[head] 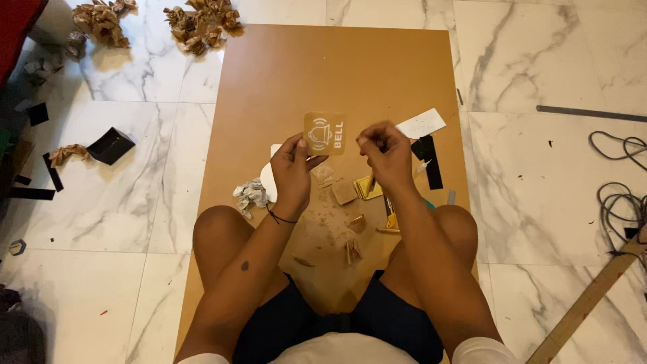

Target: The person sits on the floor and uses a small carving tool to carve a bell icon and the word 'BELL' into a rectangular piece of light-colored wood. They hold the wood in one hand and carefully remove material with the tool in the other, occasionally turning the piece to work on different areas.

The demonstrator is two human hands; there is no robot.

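Note:
My left hand (292, 170) holds up a small square brown sign (324, 133) with a white bell picture and white lettering, gripping it by its lower left edge. My right hand (385, 152) is beside the sign's right edge, fingers pinched together on something too small to make out. Below the hands, on a large brown board (337, 67), lie small brown and gold square pieces (357, 189) and several peeled paper scraps (337, 236). A crumpled white wad (251, 195) sits left of my left wrist.
I sit with bare knees on the board over a white marble floor (539, 61). A white card (421, 123) and black strips (430, 160) lie right of my hands. Crumpled brown paper (199, 23) is at the top left, black pieces (111, 145) at left, cables (623, 195) and a wooden ruler (586, 303) at right.

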